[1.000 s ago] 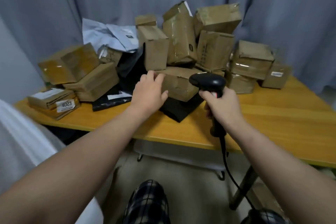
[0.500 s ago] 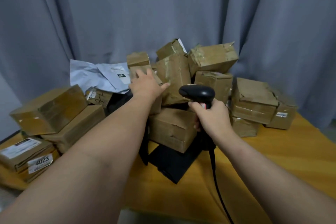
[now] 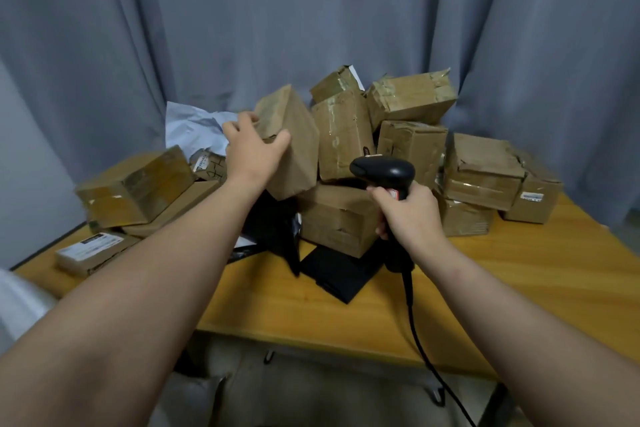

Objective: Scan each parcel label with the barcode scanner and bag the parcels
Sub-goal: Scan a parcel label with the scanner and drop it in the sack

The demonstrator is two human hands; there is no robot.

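Our L hand point(image 3: 254, 149) gripped a tilted box point(image 3: 294, 135), R hand point(image 3: 410, 215) the scanner point(image 3: 384, 170) — hasty pull could've toppled the pile point(image 3: 412, 146).

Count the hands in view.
2. The left hand grips a tilted cardboard box on the parcel pile; the right hand grips the barcode scanner above the table. No others show.

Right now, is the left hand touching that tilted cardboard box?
Touching. In the head view the left hand grips the tilted cardboard box, thumb on its front.

box label point(image 3: 532, 196) unreadable, scanner cord point(image 3: 409, 295) cut off
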